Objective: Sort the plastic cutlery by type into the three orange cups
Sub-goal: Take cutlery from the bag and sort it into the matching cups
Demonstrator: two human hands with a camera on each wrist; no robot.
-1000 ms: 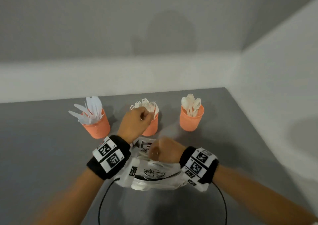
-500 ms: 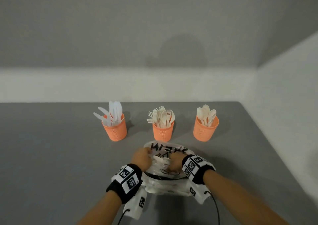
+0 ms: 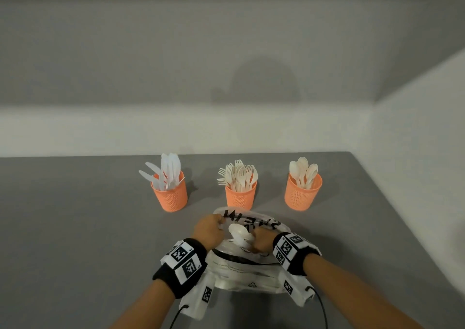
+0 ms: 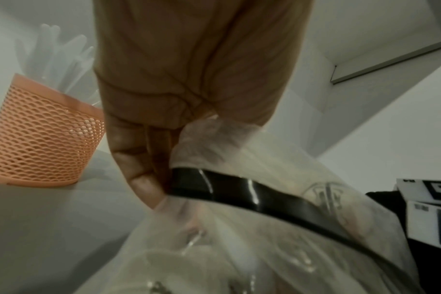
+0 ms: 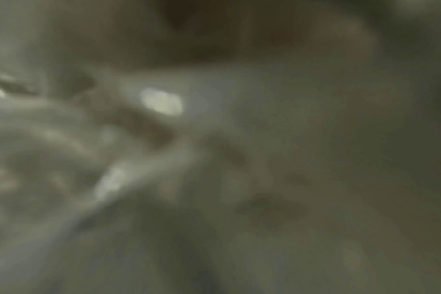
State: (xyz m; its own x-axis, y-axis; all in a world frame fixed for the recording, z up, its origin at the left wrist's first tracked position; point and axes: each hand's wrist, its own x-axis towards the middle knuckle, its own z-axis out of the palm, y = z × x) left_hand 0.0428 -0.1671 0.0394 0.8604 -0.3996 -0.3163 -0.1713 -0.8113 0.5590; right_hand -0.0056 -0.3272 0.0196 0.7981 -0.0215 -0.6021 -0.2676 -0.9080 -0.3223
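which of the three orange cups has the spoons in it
The right-hand orange cup, nearest the side wall: rounded spoon bowls stand in it, while the others hold forks and knives.

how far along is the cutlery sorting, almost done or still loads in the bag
Well along: the left cup holds knives, the middle cup forks, the right cup spoons. In hand: the right hand holds a spoon at the mouth of the plastic bag, whose edge the left hand grips. Left: this spoon goes in the right cup; how much remains in the bag I can't tell.
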